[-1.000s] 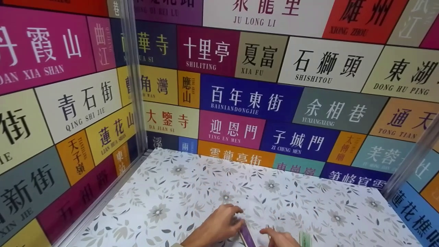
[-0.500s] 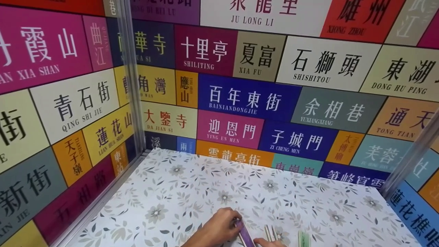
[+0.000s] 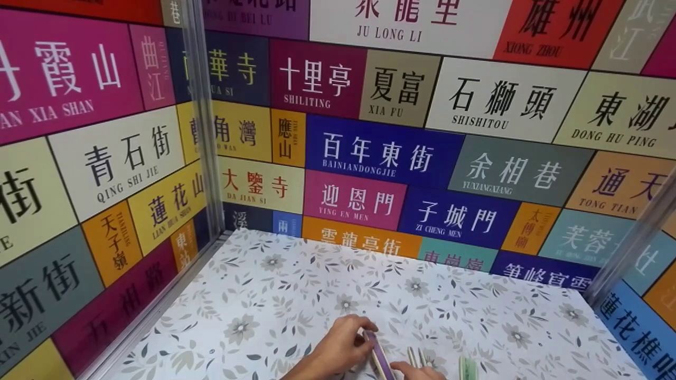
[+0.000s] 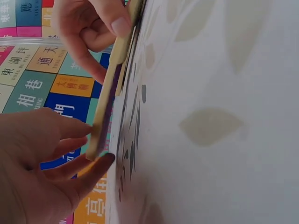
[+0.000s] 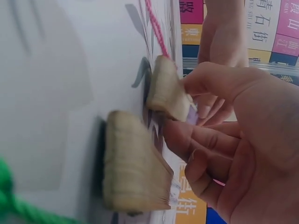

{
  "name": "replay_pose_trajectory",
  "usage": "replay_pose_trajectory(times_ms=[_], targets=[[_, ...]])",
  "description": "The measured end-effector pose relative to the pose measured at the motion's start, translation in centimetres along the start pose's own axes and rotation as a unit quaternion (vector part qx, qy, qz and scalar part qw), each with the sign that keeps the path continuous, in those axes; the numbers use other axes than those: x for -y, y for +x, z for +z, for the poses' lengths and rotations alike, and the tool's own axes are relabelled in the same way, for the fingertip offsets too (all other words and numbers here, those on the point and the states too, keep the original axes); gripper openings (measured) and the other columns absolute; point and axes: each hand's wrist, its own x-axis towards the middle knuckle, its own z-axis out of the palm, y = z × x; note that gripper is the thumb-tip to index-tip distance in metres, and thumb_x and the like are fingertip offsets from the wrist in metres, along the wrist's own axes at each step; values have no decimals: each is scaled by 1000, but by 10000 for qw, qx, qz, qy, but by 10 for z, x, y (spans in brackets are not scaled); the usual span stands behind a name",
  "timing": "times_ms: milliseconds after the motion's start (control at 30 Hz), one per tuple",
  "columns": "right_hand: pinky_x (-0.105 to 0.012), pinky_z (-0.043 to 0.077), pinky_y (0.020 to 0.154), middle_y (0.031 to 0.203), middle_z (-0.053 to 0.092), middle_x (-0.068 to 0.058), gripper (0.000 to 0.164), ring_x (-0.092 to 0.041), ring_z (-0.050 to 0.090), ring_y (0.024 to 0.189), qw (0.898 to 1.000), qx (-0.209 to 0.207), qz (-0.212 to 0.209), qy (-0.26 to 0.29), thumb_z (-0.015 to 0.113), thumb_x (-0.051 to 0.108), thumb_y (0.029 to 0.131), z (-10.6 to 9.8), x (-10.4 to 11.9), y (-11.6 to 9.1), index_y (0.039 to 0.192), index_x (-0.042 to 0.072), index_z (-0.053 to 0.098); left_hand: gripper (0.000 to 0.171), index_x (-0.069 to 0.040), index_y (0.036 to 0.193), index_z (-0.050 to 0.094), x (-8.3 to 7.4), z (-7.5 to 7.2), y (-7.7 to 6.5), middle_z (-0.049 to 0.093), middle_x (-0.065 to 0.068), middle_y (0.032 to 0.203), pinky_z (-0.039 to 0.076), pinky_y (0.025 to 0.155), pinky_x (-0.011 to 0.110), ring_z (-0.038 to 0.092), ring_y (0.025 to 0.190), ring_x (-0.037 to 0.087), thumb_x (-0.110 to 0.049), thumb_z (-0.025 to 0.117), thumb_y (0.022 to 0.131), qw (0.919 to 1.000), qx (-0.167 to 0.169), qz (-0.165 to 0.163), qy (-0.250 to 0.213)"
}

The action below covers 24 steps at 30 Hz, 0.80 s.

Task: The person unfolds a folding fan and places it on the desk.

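Note:
A closed folding fan with purple leaf and pale bamboo sticks [image 3: 379,356] slants near the front of the table in the head view. My left hand [image 3: 343,345] pinches its far end; the left wrist view has fingers on both sides of the fan's tip [image 4: 97,135]. With thumb and fingers, my right hand [image 3: 418,372] pinches the near end, where a pink cord [image 5: 156,28] hangs from the bamboo [image 5: 166,91]. Beside it lies a second closed fan [image 5: 133,163], seen as light sticks [image 3: 415,357] in the head view.
To the right lies a green folding fan [image 3: 468,368]; a green cord [image 5: 32,210] shows in the right wrist view. A floral cloth [image 3: 243,295] covers the table, with sign-printed panels [image 3: 380,148] rising behind and at the sides.
My right hand has moved left from beside the second fan to the purple fan's near end. The left hand stays at the far end, and the fan has turned slightly.

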Motion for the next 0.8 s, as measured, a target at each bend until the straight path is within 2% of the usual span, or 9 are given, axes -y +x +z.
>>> replay_pose_trajectory(times_ms=[100,167,233,300,367,433,533,700,800], targets=[[-17,34,45,62,50,17,45,3,37,49,9991,154,-33,397,67,36,93,-8,-3,2,123,3,65,26,-11,112,70,-5,0,1,70,11,112,59,71,11,72,83,5,-1,70,88,9968,-375,-37,-703],[-19,36,46,66,54,15,52,1,42,50,9955,495,18,809,68,36,93,-17,-4,6,129,0,60,32,-15,118,67,-10,0,3,68,11,120,60,74,13,73,88,8,-2,70,89,9910,-603,-201,-1182],[-21,40,48,69,58,12,56,0,47,52,9915,625,63,1141,69,36,94,-24,-5,8,133,-2,56,39,-20,127,62,-14,-1,6,64,11,127,61,78,15,73,93,9,-7,72,91,9837,-770,-375,-1581],[-20,44,49,71,61,11,57,0,52,54,9906,394,3,1312,68,35,95,-29,-3,9,135,-3,55,48,-24,135,55,-19,-3,8,62,10,131,62,81,19,73,96,10,-15,73,92,9759,-861,-555,-1929],[-19,48,50,71,62,11,53,1,57,55,9887,-50,-48,1495,68,32,96,-33,1,9,135,-2,56,53,-26,140,49,-23,-5,9,62,8,132,62,84,21,73,97,11,-23,74,93,9683,-865,-709,-2235],[-18,51,50,70,62,13,50,1,58,54,9853,-571,18,1610,69,32,96,-35,6,8,134,1,58,56,-25,143,46,-28,-8,11,65,6,128,62,85,23,74,97,13,-29,73,94,9603,-793,-816,-2547],[-19,53,51,68,63,12,47,-1,60,54,9768,-1166,256,1779,71,34,94,-39,14,9,132,8,61,57,-19,144,46,-35,-11,12,70,5,121,63,86,26,74,98,18,-30,72,94,9452,-670,-901,-3067],[-22,55,50,69,65,6,45,-6,61,55,9631,-1546,829,2043,72,37,93,-49,28,16,131,15,62,46,-10,138,56,-46,-13,16,75,8,114,64,85,27,74,100,19,-25,69,97,9305,-456,-833,-3537],[-24,57,52,72,68,3,43,-9,64,57,9526,-1717,1079,2268,73,34,93,-56,33,22,131,18,62,37,-13,132,62,-53,-14,20,74,8,116,64,87,29,74,101,19,-26,68,98,9250,-347,-809,-3695]])
